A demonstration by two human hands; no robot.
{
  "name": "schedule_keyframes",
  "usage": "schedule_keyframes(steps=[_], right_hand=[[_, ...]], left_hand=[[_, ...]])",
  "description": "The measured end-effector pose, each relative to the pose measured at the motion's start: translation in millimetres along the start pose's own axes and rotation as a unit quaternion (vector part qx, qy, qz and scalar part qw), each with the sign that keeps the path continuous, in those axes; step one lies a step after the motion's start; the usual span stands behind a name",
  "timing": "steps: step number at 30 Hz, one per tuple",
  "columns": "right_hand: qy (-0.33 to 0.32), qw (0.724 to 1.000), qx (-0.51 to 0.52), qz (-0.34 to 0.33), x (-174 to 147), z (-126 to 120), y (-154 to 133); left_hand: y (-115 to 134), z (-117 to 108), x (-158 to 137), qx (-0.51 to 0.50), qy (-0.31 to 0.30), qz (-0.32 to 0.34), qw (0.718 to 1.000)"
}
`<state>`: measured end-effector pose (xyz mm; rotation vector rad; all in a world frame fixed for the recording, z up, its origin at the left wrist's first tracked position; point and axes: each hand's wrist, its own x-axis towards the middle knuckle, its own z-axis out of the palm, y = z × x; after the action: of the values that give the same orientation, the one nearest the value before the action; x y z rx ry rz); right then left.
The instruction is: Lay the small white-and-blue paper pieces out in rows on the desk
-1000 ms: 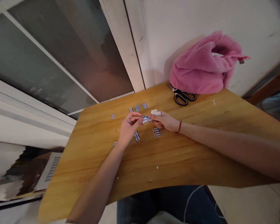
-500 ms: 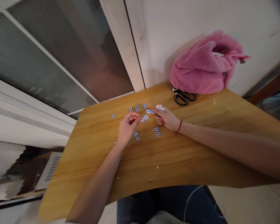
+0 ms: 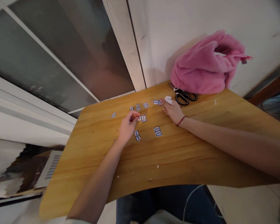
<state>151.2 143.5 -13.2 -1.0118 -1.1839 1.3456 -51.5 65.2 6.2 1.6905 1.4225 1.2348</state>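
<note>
My left hand (image 3: 128, 123) pinches a few white label pieces with blue outlines (image 3: 143, 118) over the middle of the table. My right hand (image 3: 173, 111), farther right and back, grips another blue-outlined label (image 3: 157, 102) at its fingertips. White folded paper (image 3: 169, 99) shows above that hand's thumb. Similar labels lie on the wood around both hands: one (image 3: 157, 131) in front of the right hand, one (image 3: 137, 135) beside the left wrist, one (image 3: 113, 115) at the left. Several more, such as one label (image 3: 146, 105), form a row behind. Part of one is hidden by my left forearm.
Black-handled scissors (image 3: 185, 96) lie at the back, partly under a pink plush bag (image 3: 207, 68). Small white scraps (image 3: 157, 166) dot the wooden table (image 3: 177, 161). A wall and a glass-panelled door (image 3: 72, 46) border the far side. An open box (image 3: 46, 171) stands left, below.
My right hand has moved right and slightly back with its label, away from the left hand. The left hand has stayed nearly in place, its labels shifting slightly.
</note>
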Motion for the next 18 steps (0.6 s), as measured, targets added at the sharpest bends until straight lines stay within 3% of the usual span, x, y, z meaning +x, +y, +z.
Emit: schedule_keyframes(steps=[4,11,18], right_hand=[[0.0,1.0,0.007,0.0,-0.6,2.1,1.0],[-0.01,1.0,0.022,-0.003,-1.3,1.7,0.4],[-0.017,0.999,0.034,-0.005,-0.8,1.9,1.2]], left_hand=[[-6.7,13.2,13.6,0.055,-0.054,0.016,0.997],[-14.5,27.7,61.9,0.111,-0.182,0.058,0.975],[-9.3,37.5,74.9,0.143,-0.238,0.132,0.952]])
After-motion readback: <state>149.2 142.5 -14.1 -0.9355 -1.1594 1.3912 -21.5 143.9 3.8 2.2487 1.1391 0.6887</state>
